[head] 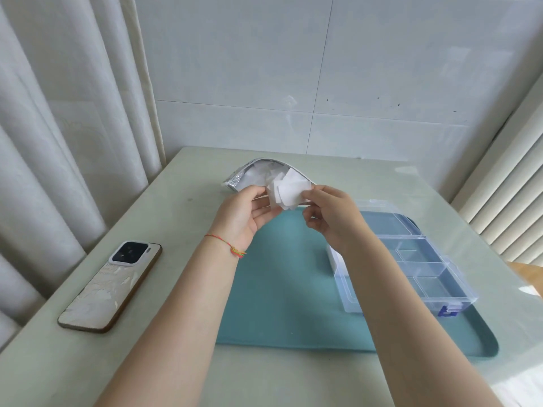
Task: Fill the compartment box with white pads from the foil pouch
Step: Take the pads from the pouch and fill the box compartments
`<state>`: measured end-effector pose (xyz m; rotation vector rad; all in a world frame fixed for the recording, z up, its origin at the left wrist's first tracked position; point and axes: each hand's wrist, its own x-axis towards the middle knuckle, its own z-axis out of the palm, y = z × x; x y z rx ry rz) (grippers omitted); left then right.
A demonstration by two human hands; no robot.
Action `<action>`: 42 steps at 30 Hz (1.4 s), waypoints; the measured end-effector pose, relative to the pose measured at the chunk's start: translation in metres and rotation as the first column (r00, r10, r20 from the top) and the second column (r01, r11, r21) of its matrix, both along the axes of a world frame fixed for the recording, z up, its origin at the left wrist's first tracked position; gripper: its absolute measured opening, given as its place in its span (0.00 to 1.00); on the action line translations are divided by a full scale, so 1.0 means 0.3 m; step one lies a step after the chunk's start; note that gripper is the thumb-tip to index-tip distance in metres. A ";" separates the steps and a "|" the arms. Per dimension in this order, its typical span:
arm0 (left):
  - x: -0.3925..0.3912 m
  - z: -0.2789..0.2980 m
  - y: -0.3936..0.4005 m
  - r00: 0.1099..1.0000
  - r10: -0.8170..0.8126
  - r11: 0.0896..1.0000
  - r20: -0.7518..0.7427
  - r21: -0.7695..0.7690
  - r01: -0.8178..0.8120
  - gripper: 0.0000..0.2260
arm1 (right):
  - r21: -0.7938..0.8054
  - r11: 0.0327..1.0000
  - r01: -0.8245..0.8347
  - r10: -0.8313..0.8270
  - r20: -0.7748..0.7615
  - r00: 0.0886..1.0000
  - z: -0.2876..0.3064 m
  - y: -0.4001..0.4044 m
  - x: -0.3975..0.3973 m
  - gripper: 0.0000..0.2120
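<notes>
Both hands are working above the far edge of the teal mat (282, 289). Left hand (245, 214) is gripping the lower edge of the foil pouch (235, 181) w/ a bunch of white pads (289, 188), fingers curled under them. Right hand (329, 214) is pinching the pads' right edge btwn thumb & fingers. Pouch mouth is gaping open, more pads showing inside. Clear compartment box (417, 265) is sitting open on the mat's right side, lid back, partly hidden by the right forearm. Phone (113, 284) is lying face-down on the surface (176, 207), left.
</notes>
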<state>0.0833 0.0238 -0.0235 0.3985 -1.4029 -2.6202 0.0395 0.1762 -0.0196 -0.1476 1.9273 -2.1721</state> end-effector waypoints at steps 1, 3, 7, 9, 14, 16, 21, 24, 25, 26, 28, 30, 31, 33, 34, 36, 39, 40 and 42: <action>-0.001 0.000 0.005 1.000 -0.005 0.999 -0.003 0.051 0.005 0.08 | -0.003 1.000 0.000 0.000 0.007 1.000 -0.003 -0.002 0.002 0.04; -0.002 0.000 0.015 1.000 -0.010 0.996 -0.016 0.090 0.011 0.07 | 0.011 1.000 0.005 -0.005 0.015 1.000 -0.011 -0.006 0.004 0.04; -0.003 0.000 0.028 0.999 0.005 0.996 -0.046 0.093 0.000 0.06 | 0.044 0.999 0.019 -0.019 0.004 1.000 -0.020 -0.017 0.010 0.02; -0.003 -0.003 0.028 0.999 0.016 0.995 -0.045 0.097 -0.011 0.05 | 0.071 0.997 0.022 -0.021 -0.013 1.000 -0.018 -0.018 0.014 0.04; -0.004 -0.004 0.028 0.999 0.022 0.996 -0.034 0.092 -0.019 0.06 | 0.115 0.993 0.005 0.001 -0.055 0.998 -0.013 -0.023 0.022 0.03; -0.003 -0.003 0.026 0.999 0.021 0.994 -0.033 0.107 -0.017 0.06 | 0.105 0.994 -0.009 0.015 -0.058 0.998 -0.011 -0.024 0.026 0.05; -0.010 -0.008 0.017 0.999 0.042 0.987 -0.006 0.157 -0.040 0.06 | 0.073 0.997 -0.007 0.013 -0.071 0.997 -0.010 -0.020 0.026 0.07; -0.014 -0.012 0.016 0.999 0.052 0.986 0.001 0.158 -0.051 0.05 | 0.068 0.998 -0.008 0.013 -0.075 0.997 -0.009 -0.018 0.025 0.06; -0.013 -0.013 0.016 0.999 0.045 0.987 0.000 0.155 -0.044 0.05 | 0.065 0.998 -0.008 0.013 -0.078 0.997 -0.008 -0.017 0.026 0.06; -0.012 -0.013 0.018 0.999 0.032 0.988 -0.001 0.149 -0.031 0.06 | 0.063 0.998 -0.005 0.010 -0.085 0.996 -0.007 -0.017 0.026 0.06; -0.009 -0.014 0.020 1.000 -0.002 0.990 -0.003 0.142 0.003 0.08 | 0.052 0.999 0.008 -0.003 -0.105 0.994 -0.007 -0.016 0.026 0.06; -0.006 -0.011 0.021 1.000 -0.026 0.987 -0.008 0.160 0.027 0.09 | 0.027 0.999 0.029 -0.026 -0.120 0.992 -0.009 -0.011 0.021 0.04; -0.004 -0.010 0.019 1.000 -0.029 0.984 -0.008 0.178 0.030 0.09 | 0.015 0.999 0.042 -0.040 -0.122 0.992 -0.009 -0.008 0.018 0.04; -0.004 -0.007 0.012 1.000 -0.022 0.978 -0.003 0.206 0.022 0.09 | -0.006 0.998 0.062 -0.063 -0.121 0.991 -0.011 0.002 0.010 0.03; -0.004 -0.006 0.007 1.000 -0.018 0.977 -0.001 0.212 0.018 0.08 | -0.011 0.998 0.066 -0.067 -0.119 0.991 -0.012 0.006 0.007 0.02; -0.004 -0.006 0.000 1.000 -0.015 0.978 0.003 0.207 0.014 0.06 | -0.010 0.998 0.066 -0.067 -0.118 0.991 -0.009 0.009 0.004 0.01; -0.008 -0.011 -0.005 1.000 0.001 0.986 0.029 0.169 -0.006 0.05 | -0.021 0.995 0.102 -0.103 -0.100 0.990 0.003 0.014 0.003 0.01; -0.012 -0.015 -0.008 0.999 0.023 0.991 0.049 0.133 -0.029 0.05 | -0.045 0.990 0.131 -0.134 -0.085 0.987 0.009 0.022 0.000 0.01; -0.016 -0.023 -0.016 0.993 0.084 0.996 0.087 0.016 -0.086 0.04 | -0.089 0.980 0.179 -0.185 -0.075 0.980 0.021 0.042 -0.009 0.02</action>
